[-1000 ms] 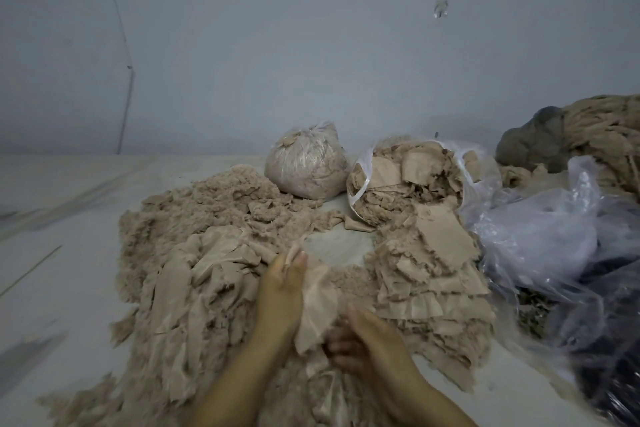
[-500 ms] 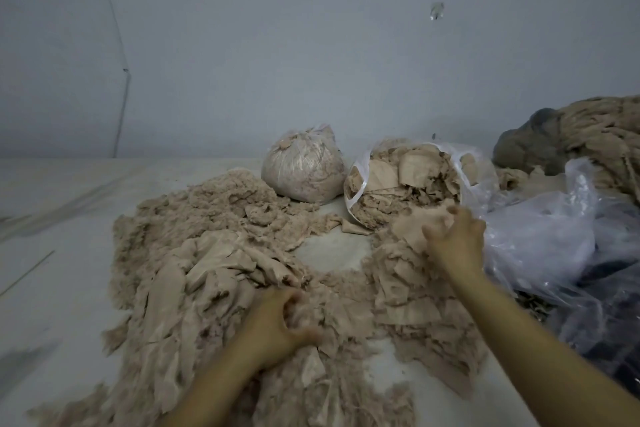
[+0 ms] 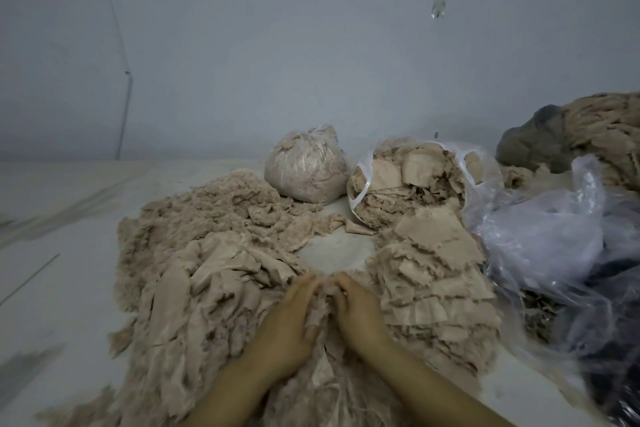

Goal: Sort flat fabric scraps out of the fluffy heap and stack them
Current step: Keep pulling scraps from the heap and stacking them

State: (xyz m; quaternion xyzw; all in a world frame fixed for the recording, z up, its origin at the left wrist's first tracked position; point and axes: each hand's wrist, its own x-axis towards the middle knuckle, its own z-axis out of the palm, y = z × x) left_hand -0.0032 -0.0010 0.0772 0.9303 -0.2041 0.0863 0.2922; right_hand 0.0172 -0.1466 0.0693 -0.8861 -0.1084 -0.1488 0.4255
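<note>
As both hands dig fingers-down into the fluffy heap (image 3: 207, 253) — left hand (image 3: 287, 326), right hand (image 3: 360, 315) — what they grip stays hidden; fluff risks riding onto the stack (image 3: 436, 274) at 2 o'clock.

Beige fluffy heap (image 3: 207, 253) left of stacked flat scraps (image 3: 436, 274)
</note>
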